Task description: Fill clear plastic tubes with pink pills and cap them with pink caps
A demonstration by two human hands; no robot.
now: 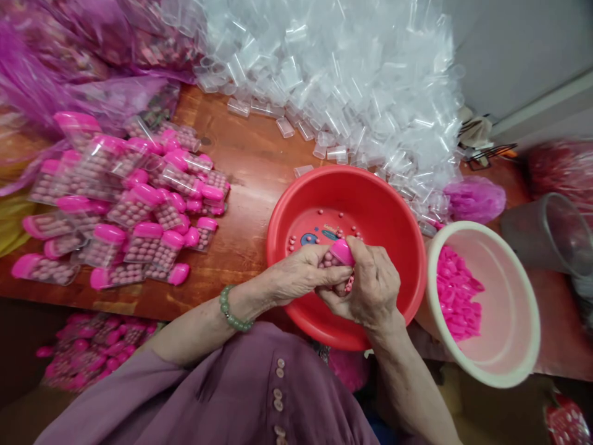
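Over a red plastic basin point(345, 179), my left hand point(301, 272) is wrapped round a small clear container point(330, 259) filled with pink balls. A bright pink cap point(341, 251) sits on the container's end. My right hand point(370, 281) has its thumb and fingers closed on that cap; whether it is fully seated I cannot tell. Several loose pink balls point(341, 215) lie on the basin floor, and the fingers partly hide the container.
Capped containers point(148, 241) are heaped at left on the wooden table point(241, 161). Empty clear containers point(324, 74) form a big pile at the back. A white tub point(514, 309) of pink caps point(456, 290) stands right, beside a grey bucket point(532, 232). Purple bags point(41, 62) lie back left.
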